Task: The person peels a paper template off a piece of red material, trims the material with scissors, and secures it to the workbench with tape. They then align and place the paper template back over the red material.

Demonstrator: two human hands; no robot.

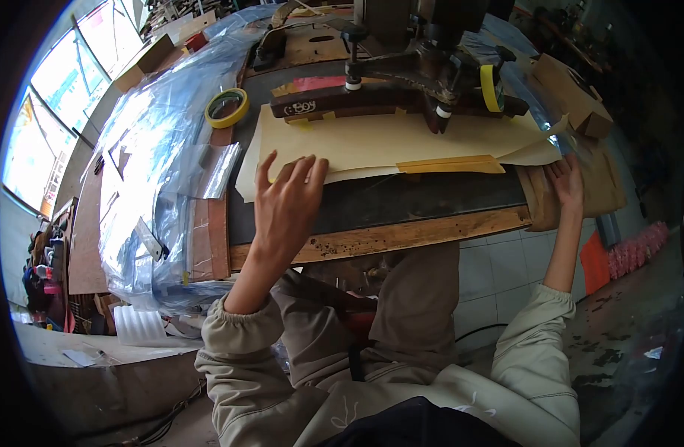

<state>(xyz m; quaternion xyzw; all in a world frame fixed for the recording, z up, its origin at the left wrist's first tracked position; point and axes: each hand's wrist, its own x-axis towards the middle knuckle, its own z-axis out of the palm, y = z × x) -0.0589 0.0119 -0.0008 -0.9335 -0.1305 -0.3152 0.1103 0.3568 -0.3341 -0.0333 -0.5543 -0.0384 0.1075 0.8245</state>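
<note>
A large cream sheet [357, 145] lies on the dark work surface [401, 201], with a yellow-orange strip [450, 164] along its front edge. My left hand [290, 197] is over the sheet's front left part, fingers apart and slightly bent, with nothing visible in them. At the sheet's right end, my right hand [567, 182] rests against brown paper [602, 182], its fingers stretched out near the curled corner. Above the sheet stands a dark machine head [401, 74] with a curved bar [319, 103] beneath it. Whether the bar touches the sheet I cannot tell.
A yellow tape roll [227, 109] lies to the left, and another tape roll [491, 88] hangs on the machine. Clear plastic wrap [163, 171] covers the left side. A cardboard box [573, 93] stands at the right. A wooden edge [416, 235] borders the surface in front.
</note>
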